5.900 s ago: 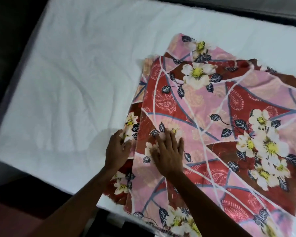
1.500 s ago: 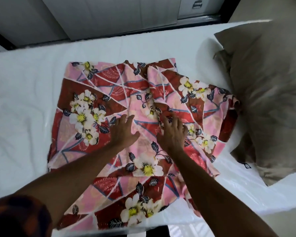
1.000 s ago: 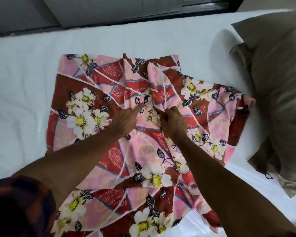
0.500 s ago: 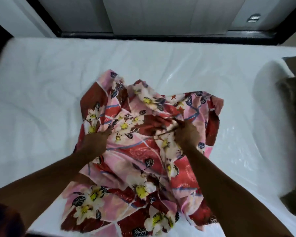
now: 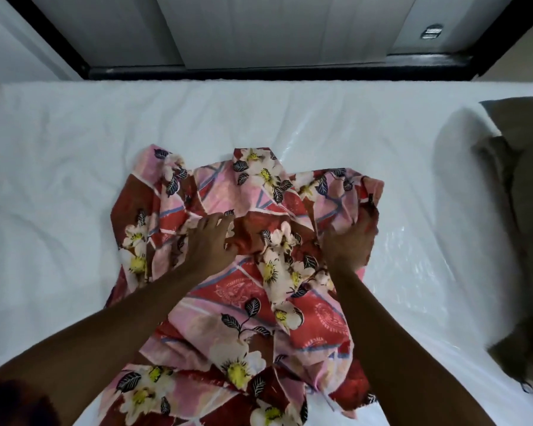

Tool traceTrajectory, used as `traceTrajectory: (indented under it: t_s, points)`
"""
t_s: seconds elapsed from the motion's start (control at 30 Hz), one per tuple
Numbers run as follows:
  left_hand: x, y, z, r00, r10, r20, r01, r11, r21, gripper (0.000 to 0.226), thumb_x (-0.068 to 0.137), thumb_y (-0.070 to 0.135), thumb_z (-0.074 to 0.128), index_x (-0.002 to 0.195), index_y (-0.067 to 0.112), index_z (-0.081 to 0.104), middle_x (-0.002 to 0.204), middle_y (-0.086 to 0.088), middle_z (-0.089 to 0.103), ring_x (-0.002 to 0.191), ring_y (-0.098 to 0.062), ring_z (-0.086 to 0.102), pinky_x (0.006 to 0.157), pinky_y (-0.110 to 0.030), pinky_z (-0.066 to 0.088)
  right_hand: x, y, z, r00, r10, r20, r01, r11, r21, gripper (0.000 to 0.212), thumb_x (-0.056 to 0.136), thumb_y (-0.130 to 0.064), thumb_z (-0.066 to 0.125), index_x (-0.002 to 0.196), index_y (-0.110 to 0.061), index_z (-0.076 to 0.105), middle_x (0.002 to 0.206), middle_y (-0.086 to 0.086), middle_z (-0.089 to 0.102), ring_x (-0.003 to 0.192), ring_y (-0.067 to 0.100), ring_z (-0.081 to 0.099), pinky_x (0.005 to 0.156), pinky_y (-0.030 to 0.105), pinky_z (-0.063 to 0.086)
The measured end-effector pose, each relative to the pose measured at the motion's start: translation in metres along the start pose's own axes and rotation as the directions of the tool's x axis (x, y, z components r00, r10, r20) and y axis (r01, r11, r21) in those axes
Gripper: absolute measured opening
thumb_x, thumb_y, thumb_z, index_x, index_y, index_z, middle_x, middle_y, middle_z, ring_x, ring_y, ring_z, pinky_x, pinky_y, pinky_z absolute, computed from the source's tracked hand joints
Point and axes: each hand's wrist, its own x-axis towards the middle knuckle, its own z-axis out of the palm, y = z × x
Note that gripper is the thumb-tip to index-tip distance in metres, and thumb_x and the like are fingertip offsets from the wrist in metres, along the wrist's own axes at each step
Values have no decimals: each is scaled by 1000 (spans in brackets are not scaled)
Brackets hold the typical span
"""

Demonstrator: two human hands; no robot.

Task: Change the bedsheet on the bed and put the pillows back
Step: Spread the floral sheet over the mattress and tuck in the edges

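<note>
Floral bedsheet [image 5: 243, 302] lies bunched on white mattress [image 5: 59, 186], brown pillow [image 5: 523, 216] well to its right. Hands apart: left hand [image 5: 211, 244] rests on cloth, fingers spread; right hand [image 5: 350, 241] grips a fold

Bare left hand [image 5: 211, 241], bare right hand [image 5: 348, 244], 2 arms uncovered; dark reddish sleeve [image 5: 13, 404] on left arm, blurred

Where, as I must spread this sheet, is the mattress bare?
Bare mattress left of the floral sheet, between it and the dark frame, and before the brown pillow. Crowded mid-bed: left hand and right hand on the sheet.
</note>
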Motion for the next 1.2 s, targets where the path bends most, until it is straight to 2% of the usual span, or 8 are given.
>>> traceTrajectory:
  t_s: [0.1,0.23,0.47,0.57,0.67,0.83,1.0,1.2]
  points:
    - [29,20,12,979,-141,148,166,971,-175,81,63,52,53,140,30,44,141,-4,46,131,-37,41,98,-56,46,12,15,-7,952,292,91,-286,955,-76,74,83,-46,72,142,-20,36,133,15,46,117,41,54,87,51,49]
    - [51,30,35,903,-240,357,348,895,-278,90,81,79,34,155,44,-2,167,0,1,152,-37,-2,119,-64,3,29,21,-11,982,13,187,30,975,-221,27,99,-38,50,119,-23,58,112,10,71,100,39,66,77,39,48]
    - [58,43,20,914,-176,367,278,928,-248,84,74,88,-1,145,53,-28,163,-6,-19,153,-29,-12,121,-54,-11,160,-12,-81,984,97,-148,-85,993,86,57,78,-37,40,124,-15,64,122,15,68,115,38,61,93,36,47]
    - [61,33,32,863,-330,382,420,890,-179,107,67,98,-3,155,39,-15,167,-6,-11,152,-38,-6,119,-66,2,188,-27,-87,997,-73,-37,80,968,238,58,93,-23,47,149,-9,45,144,8,56,133,20,50,106,19,35]
    - [63,53,31,871,-420,256,467,870,-159,99,77,91,7,157,36,-3,168,-6,-1,151,-44,2,113,-73,11,172,-15,-68,988,-133,76,139,986,-90,57,92,-29,60,147,-27,44,144,5,52,129,30,51,104,48,44]
    - [63,78,31,983,-145,111,156,983,-93,78,88,77,13,157,40,9,168,-1,6,152,-35,7,115,-69,11,114,40,-62,966,214,143,-180,959,-221,69,85,-52,64,142,-26,35,137,13,47,124,41,49,97,57,42]
    - [76,79,41,965,-31,259,54,995,-80,90,78,87,-5,156,44,5,167,6,-4,153,-34,-4,117,-68,5,142,45,-71,958,156,242,-73,945,-320,46,84,-55,65,121,-28,58,117,11,69,108,38,65,86,42,51]
    - [83,84,41,963,-43,268,61,996,-61,88,80,86,9,157,42,1,168,5,-3,153,-35,-3,116,-70,7,217,24,-121,984,-13,-178,-11,991,-134,30,88,-22,49,116,-19,58,115,17,68,107,43,62,79,44,48]
